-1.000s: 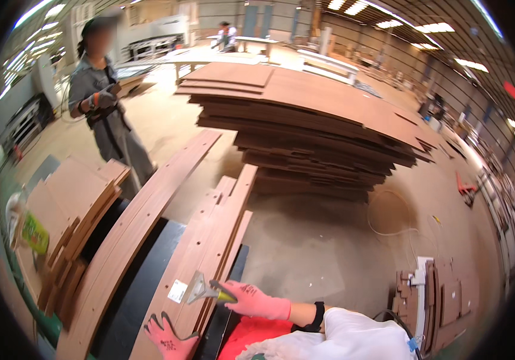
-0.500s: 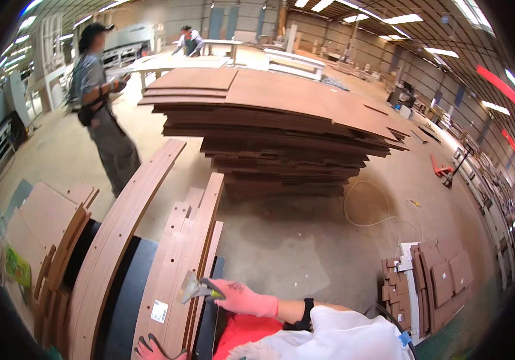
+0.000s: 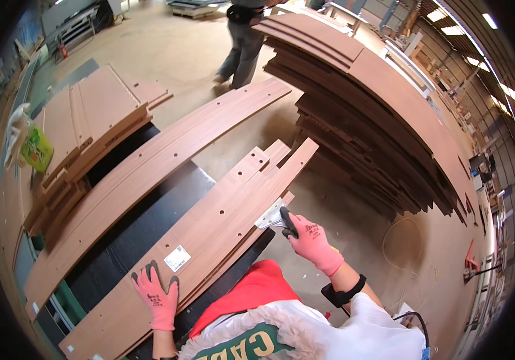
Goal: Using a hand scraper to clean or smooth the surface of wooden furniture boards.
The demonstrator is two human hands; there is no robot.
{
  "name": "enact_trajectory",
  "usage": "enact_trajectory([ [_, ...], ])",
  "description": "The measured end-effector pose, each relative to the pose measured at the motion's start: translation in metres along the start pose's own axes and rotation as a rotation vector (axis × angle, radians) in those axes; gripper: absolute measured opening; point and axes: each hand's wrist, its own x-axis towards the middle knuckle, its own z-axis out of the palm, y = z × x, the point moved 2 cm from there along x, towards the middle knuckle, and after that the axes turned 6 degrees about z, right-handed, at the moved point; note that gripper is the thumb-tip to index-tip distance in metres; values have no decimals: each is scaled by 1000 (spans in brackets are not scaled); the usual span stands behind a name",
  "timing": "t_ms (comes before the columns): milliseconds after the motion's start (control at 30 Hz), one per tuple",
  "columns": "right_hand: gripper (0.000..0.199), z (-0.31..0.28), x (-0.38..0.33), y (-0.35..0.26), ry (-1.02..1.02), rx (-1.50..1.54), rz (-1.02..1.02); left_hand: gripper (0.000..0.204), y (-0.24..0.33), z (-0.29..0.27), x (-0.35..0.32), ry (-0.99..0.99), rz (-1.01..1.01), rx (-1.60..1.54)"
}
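Note:
My right hand [image 3: 315,245], in a pink glove with dark fingertips, is closed around the handle of a scraper [image 3: 269,215]. The scraper's wide metal blade lies at the near edge of a long brown wood-grain board [image 3: 202,223], toward its far end. Farther down the same stack of boards, my left hand [image 3: 158,296] rests on the wood with fingers spread, holding nothing. A white label [image 3: 177,258] is stuck to the board just beyond those fingers. Several dark round holes dot the boards.
Another long board [image 3: 149,157] lies to the left across a black surface [image 3: 131,228]. More panels and a green-yellow package [image 3: 35,150] sit at far left. A tall stack of brown panels [image 3: 365,114] stands ahead right. A person [image 3: 242,45] is beyond the boards.
My view has swung left and down over the boards. My left hand now shows fully on the wood. The scraper is still in my right hand, its blade now nearer the board's far end.

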Motion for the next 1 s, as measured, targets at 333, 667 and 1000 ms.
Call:
enact_trajectory([
  [333, 58, 11, 30, 18, 122, 258, 31, 73, 20, -22, -17, -196, -86, 91],
  [667, 70, 45, 114, -30, 85, 356, -68, 68, -1, -27, -33, -317, -78, 14],
  [1000, 70, 68, 156, -30, -80, 362, -185, 71, -63, -33, -44, -169, -173, 225],
])
